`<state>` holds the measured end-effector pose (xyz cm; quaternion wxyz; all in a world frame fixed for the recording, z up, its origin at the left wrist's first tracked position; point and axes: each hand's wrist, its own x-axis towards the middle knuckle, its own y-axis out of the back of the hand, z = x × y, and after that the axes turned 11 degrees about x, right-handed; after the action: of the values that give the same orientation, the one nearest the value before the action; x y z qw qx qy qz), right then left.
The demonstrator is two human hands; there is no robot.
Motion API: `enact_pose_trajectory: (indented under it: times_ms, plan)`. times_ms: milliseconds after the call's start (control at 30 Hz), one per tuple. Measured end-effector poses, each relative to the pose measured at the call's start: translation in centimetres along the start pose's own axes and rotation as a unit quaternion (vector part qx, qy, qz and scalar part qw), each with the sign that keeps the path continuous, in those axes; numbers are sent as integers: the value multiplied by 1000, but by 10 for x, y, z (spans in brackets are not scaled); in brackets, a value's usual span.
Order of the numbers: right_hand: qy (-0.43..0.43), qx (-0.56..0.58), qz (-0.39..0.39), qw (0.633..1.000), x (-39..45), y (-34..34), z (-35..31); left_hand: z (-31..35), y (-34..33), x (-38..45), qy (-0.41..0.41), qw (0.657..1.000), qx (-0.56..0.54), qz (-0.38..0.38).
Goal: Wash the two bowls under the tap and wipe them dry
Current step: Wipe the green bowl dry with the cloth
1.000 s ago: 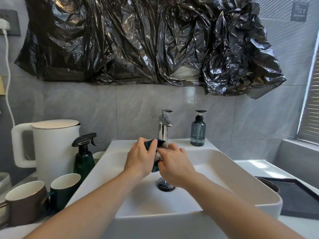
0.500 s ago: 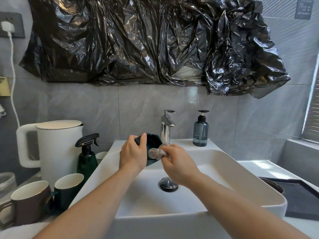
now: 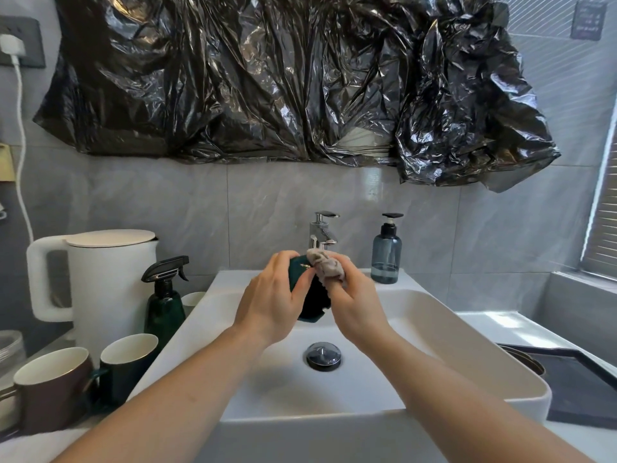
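A home washroom is showing here; a white sink [image 3: 434, 315] is sitting under a shiny tap [image 3: 321, 233]; a soap bottle [image 3: 386, 253] is standing by grey wall tiles [image 3: 167, 198].

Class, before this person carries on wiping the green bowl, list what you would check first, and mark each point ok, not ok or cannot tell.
1. Left hand grips the green bowl: ok.
2. Right hand holds the cloth against the bowl: ok.
3. Bowl held over the sink: ok.
4. Tap not running: ok.
5. Bowl fully dry: cannot tell.
6. Second bowl within reach: cannot tell.
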<state>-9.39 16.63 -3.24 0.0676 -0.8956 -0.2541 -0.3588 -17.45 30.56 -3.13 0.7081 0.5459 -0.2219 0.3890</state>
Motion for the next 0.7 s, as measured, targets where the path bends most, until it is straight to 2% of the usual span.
enact_pose_trajectory:
  times_ms: [67, 167, 233, 300, 467, 533, 700]
  plan:
    - [-71, 1, -1, 998, 0, 5, 8, 1, 2, 0, -1, 1000, -13, 27]
    - [-179, 32, -62, 981, -2, 7, 15, -1, 3, 0, 16, 997, -49, 54]
    - [-171, 45, -52, 983, -2, 3, 15, -4, 0, 1, 27, 996, -66, 55]
    - [-116, 34, -23, 992, 1, 1, 15, -4, -2, 0, 29, 996, -75, 37]
    - [-66, 42, -27, 997, 1, 5, 6, 1, -6, -2, 5, 996, -86, 9]
    - [-89, 37, -26, 995, 1, 3, 8, 1, -5, -2, 16, 995, -99, 22]
    - [-246, 43, -89, 964, 0, 0, 16, -4, -6, 1, 75, 988, -122, 56]
